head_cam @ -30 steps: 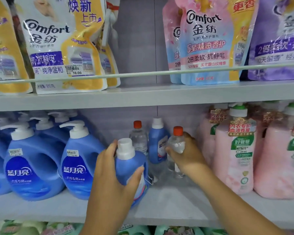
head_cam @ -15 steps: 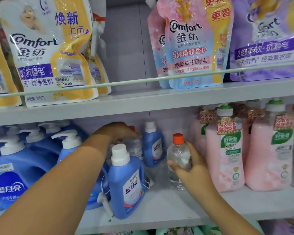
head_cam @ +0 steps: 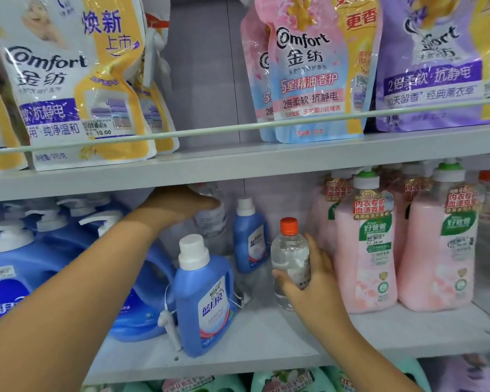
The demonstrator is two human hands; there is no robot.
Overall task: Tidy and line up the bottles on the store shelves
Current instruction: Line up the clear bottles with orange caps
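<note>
- Since half a second ago, the clear bottle at the back (head_cam: 210,216) has risen off the shelf board; my left hand (head_cam: 178,203) now has it up under the upper shelf (head_cam: 238,168), in the centre of the frame.
- Left hand's fingers curl over that bottle's top from the left, so its cap is hidden; the clear body hangs below and to the right of my knuckles.
- Right of centre, my right hand (head_cam: 313,281) grips the clear bottle with the orange cap (head_cam: 290,261) from its right side, thumb across the front low down, fingers behind.
- That bottle is upright, cap above my hand; I cannot tell whether its base touches the lower shelf (head_cam: 266,343).
- Small blue detergent bottle (head_cam: 205,295) with a white cap stands at the front of the lower shelf, below my left forearm and left of my right hand, touched by neither.
- Second small blue bottle (head_cam: 251,236) stands further back, between my two hands.
- Large blue pump jugs (head_cam: 17,273) fill the left of the frame, partly behind my left arm.
- Pink bottles (head_cam: 365,250) stand in a row on the right, just beside the back of my right hand.
- Refill pouches (head_cam: 309,69) line the upper shelf behind a rail.
</note>
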